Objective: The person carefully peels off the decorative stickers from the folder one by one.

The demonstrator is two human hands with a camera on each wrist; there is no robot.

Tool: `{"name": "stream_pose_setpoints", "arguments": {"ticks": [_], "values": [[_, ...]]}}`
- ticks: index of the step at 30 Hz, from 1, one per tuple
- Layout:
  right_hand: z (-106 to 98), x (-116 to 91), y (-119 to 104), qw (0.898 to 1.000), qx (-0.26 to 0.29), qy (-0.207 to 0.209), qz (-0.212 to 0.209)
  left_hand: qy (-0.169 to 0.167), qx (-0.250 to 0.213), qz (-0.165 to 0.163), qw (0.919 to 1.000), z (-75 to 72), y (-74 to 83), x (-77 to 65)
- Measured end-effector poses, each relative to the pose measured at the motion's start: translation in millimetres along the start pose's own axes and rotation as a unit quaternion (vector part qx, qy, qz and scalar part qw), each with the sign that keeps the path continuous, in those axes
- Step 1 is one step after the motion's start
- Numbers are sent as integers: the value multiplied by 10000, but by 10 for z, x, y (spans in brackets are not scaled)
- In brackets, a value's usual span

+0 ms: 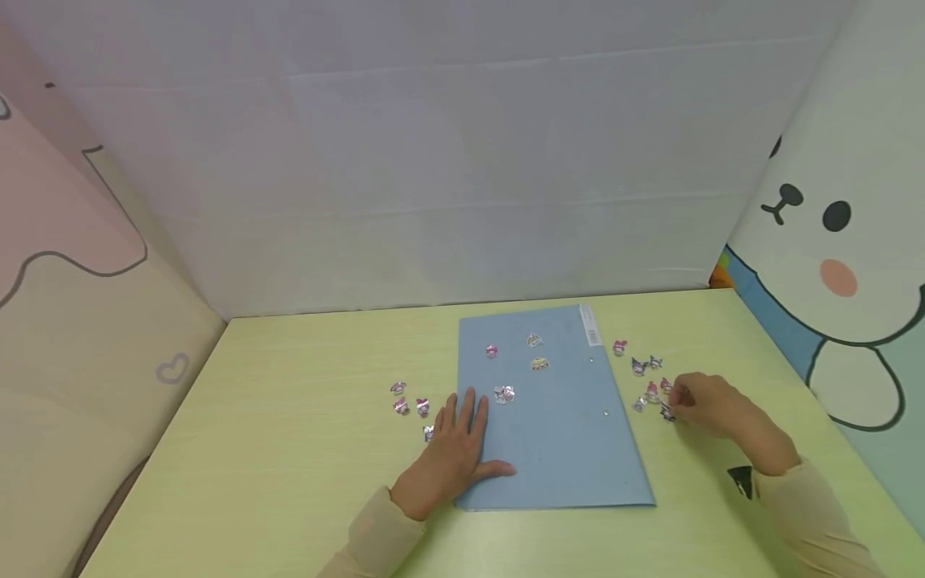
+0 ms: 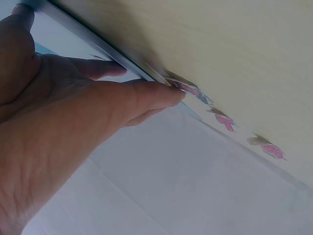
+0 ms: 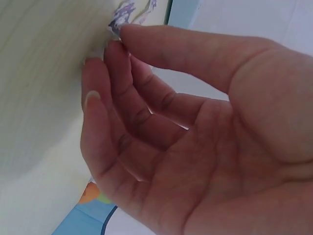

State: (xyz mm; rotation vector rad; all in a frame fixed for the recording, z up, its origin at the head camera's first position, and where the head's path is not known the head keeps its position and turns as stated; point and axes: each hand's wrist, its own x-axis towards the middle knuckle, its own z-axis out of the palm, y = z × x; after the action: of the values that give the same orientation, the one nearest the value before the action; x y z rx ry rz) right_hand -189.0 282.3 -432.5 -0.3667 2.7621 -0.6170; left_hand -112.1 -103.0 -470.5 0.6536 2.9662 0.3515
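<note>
A flat light-blue folder point(image 1: 556, 449) lies on the table, with several small cartoon stickers on its upper half, among them a pink one point(image 1: 491, 351) and a yellowish one point(image 1: 539, 364). My left hand point(image 1: 451, 453) rests on its left edge with fingers spread; the left wrist view shows the fingers point(image 2: 146, 95) along that edge. To the right of the folder, my right hand point(image 1: 711, 405) is at a cluster of loose stickers point(image 1: 653, 392). In the right wrist view its thumb and fingertips pinch a dark-and-white sticker point(image 3: 120, 22), partly hidden by them.
More loose stickers point(image 1: 401, 406) lie left of the folder, one of them close by my left hand. A white barcode label point(image 1: 590, 325) is at the folder's top right corner. A white sheet point(image 1: 448, 177) hangs behind the pale yellow table point(image 1: 303, 449), with printed cloths at both sides.
</note>
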Motion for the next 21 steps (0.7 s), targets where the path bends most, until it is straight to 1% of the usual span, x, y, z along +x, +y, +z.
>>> {"name": "stream_pose_setpoints", "arguments": {"ticks": [8,13,16,21], "values": [[13,4,-18,9999,-76,140,18,23,110,-26,9999,11,2,-1],[16,0,-37,9993,-126,236,-255,63,164,8,9998,6,7,-10],[26,0,-74,9986,-90,346,-383,93,184,33,9998,3,7,-13],[47,19,-193,9984,16,457,-335,130,248,36,9996,6,7,-10]]}}
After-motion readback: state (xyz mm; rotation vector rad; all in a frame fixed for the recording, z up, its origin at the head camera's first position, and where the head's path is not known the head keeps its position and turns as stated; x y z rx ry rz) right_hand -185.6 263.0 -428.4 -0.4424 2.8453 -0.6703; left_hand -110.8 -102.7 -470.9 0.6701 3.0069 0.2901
